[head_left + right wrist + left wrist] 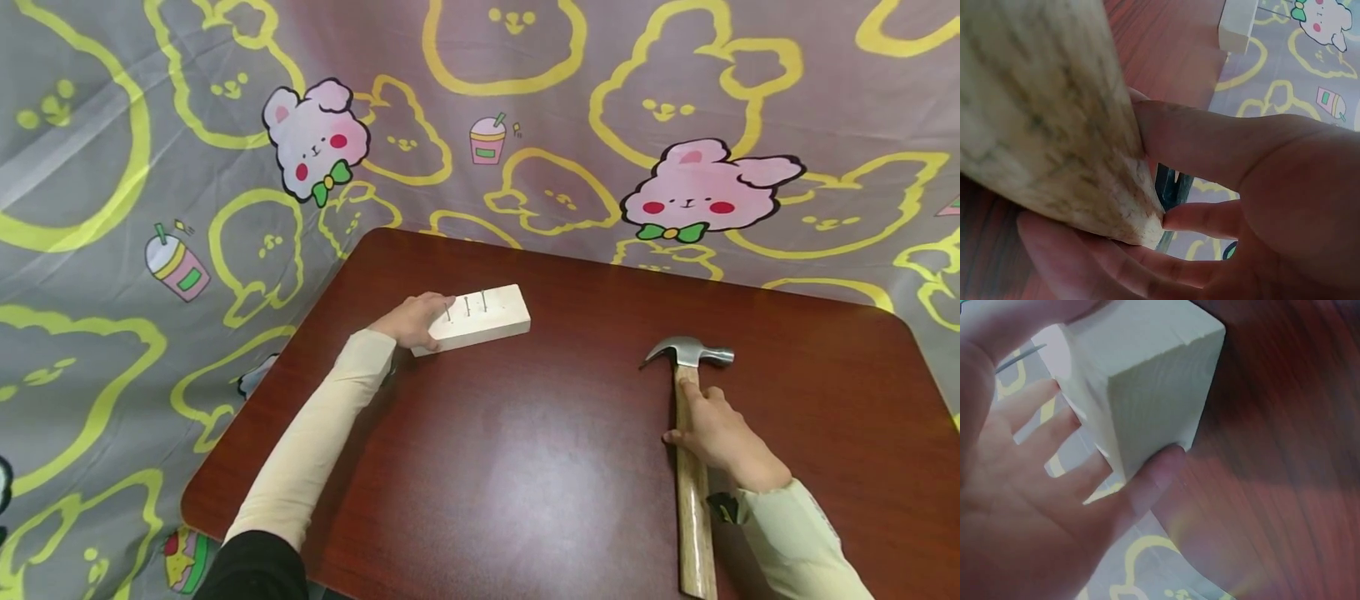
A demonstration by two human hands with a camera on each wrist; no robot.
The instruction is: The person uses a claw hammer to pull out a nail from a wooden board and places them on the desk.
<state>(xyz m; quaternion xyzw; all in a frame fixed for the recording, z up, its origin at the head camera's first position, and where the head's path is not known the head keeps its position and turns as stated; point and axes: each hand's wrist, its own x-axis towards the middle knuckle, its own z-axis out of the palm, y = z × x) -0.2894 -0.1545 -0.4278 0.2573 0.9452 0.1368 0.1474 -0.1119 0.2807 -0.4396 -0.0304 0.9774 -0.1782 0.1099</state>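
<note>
- Patterned curtain (pixel 555 117): backdrop printed with rabbits and cups, cut off by the frame from nine through twelve to three o'clock.
- Tabletop (pixel 465 450): reddish-brown and glossy, its near edge cropped toward six o'clock.
- Left sleeve (pixel 311 450): cream, dark at the upper arm; the arm reaches extended toward one o'clock.
- Right sleeve (pixel 798 533): cream, cropped toward five o'clock; the forearm points toward ten. A dark item (pixel 723 507) at the wrist is hard to make out.
- Hammer (pixel 692 483): lies lengthwise at the tabletop's right, head toward twelve, butt toward six, close to the picture's lower edge. Whether the handle touches the table cannot be told.
- Right hand (pixel 723 433): grasps the handle below the head, thumb on its nine-o'clock side; the other fingers are largely hidden from above, but the right wrist view shows them along the handle's opposite side.
- Left hand (pixel 412 321): grasps the block's nine-o'clock end, digits on opposite sides, covering that end.
- Wooden block (pixel 487 321): pale, toward eleven o'clock from the tabletop's centre; cropped in both wrist views.
- Nails (pixel 467 306): three, standing in the block's top; the left wrist view shows just one, blurred.
</note>
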